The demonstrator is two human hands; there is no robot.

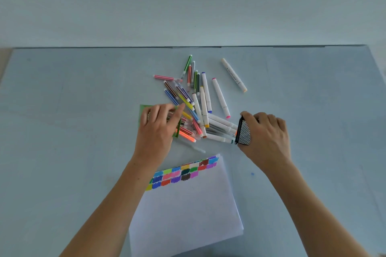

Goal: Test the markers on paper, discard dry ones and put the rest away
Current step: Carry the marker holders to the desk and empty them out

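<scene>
Two containers are seen on the pale blue table (83,110): a black mesh holder (244,132), tipped on its side, and a green packet (144,110) lying flat. The holder is gripped by the right hand (267,133), whose fingers are curled over its far side, and its open mouth is turned toward the pile of markers (198,106); several white markers (221,125) lie with their ends at or just inside that mouth, though how far they reach in cannot be told. The packet is largely covered by the left hand (155,129), whose fingers are bent over thin striped markers at the packet's edge; whether any marker is actually pinched cannot be told. The rest of the markers are spread loosely toward the table's far side, with a single cream-capped marker (234,75) set apart to the right. Small print runs along that marker's barrel but is too fine to be read. A stack of white paper (188,204) lies nearest the person, with rows of coloured test patches (183,171) along its far edge; its near corner is cut off by the frame.
</scene>
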